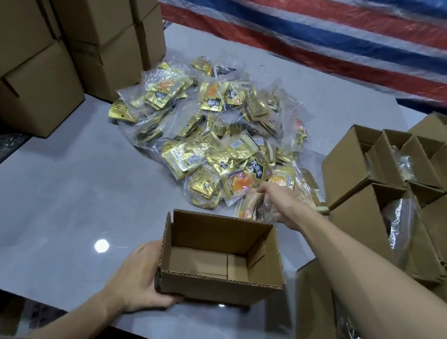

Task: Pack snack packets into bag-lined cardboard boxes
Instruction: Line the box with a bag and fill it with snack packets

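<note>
An open, empty cardboard box (221, 260) stands on the grey table near its front edge. My left hand (137, 274) holds its left side, fingers curled under the lower corner. Behind the box lies a heap of gold snack packets (210, 133) in clear bags. My right hand (275, 201) reaches over the box's far right corner into the near edge of the heap. Its fingers close on a clear bag of packets (251, 207) there, though motion blur hides the exact grip.
Closed cardboard boxes (64, 29) are stacked at the back left. Several open boxes (403, 176), some lined with clear bags, crowd the right side. A red, white and blue striped tarp (334, 27) hangs behind the grey table (52, 189).
</note>
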`<state>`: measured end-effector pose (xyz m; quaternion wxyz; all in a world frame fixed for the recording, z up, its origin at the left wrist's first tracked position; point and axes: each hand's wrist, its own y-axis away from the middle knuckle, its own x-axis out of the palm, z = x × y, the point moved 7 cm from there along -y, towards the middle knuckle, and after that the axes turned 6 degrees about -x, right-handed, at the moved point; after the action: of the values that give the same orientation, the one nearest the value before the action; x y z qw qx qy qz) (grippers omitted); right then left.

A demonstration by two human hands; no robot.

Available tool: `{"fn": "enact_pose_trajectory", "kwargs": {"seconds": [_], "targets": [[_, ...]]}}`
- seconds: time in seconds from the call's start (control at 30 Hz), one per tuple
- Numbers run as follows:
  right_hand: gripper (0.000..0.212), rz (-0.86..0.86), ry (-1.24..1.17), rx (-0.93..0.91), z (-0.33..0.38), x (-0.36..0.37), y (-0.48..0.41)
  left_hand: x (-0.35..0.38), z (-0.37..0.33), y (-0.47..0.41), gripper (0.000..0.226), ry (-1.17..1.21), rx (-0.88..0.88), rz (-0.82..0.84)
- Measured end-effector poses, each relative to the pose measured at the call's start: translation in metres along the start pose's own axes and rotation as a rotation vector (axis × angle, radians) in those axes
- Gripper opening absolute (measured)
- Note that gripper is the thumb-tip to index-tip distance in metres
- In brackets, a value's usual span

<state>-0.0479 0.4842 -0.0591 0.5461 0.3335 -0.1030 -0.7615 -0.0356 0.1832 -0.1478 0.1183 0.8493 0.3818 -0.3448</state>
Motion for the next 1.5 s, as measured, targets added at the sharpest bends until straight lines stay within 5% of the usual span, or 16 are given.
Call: {"fn": "enact_pose_trajectory", "kwargs": {"seconds": [0.13, 0.27, 0.53, 0.63, 0.8, 0.97, 1.2, 1.33, 1.5], "targets": [[0.044, -0.099, 0.131, 0.065, -0.011, -0.007, -0.014, 0.005, 0.005, 0.001, 0.054, -0.050, -0.003, 0.007], [0.018, -0.076, 0.193, 0.050, -0.006, -0.005, -0.022, 0.012, 0.016, 0.006, 0.060, -0.096, -0.050, 0.006], [0.007, -0.086, 0.107, -0.079, 0.020, -0.012, -0.010, 0.013, 0.016, 0.004, 0.065, -0.103, -0.034, 0.033], [0.024, 0.030, 0.151, -0.135, 0.031, -0.006, 0.004, 0.007, 0.009, 0.005, 0.073, -0.099, -0.030, 0.028], [0.013, 0.100, 0.260, -0.245, 0.053, -0.008, 0.033, 0.004, 0.003, 0.004, 0.069, -0.102, -0.040, 0.035], [0.038, 0.127, 0.158, -0.305, 0.072, -0.022, 0.071, 0.002, 0.002, 0.003, 0.079, -0.108, -0.044, 0.020], [0.042, -0.206, 0.110, -0.525, 0.098, -0.068, 0.103, 0.001, 0.002, 0.005, 0.083, -0.114, -0.049, 0.035], [0.038, -0.261, 0.156, -0.584, 0.105, -0.070, 0.117, 0.000, 0.001, 0.004, 0.085, -0.102, -0.051, 0.025], [0.028, -0.339, -0.085, -0.598, 0.118, -0.077, 0.137, -0.001, -0.003, 0.002, 0.086, -0.011, -0.067, 0.061]]}}
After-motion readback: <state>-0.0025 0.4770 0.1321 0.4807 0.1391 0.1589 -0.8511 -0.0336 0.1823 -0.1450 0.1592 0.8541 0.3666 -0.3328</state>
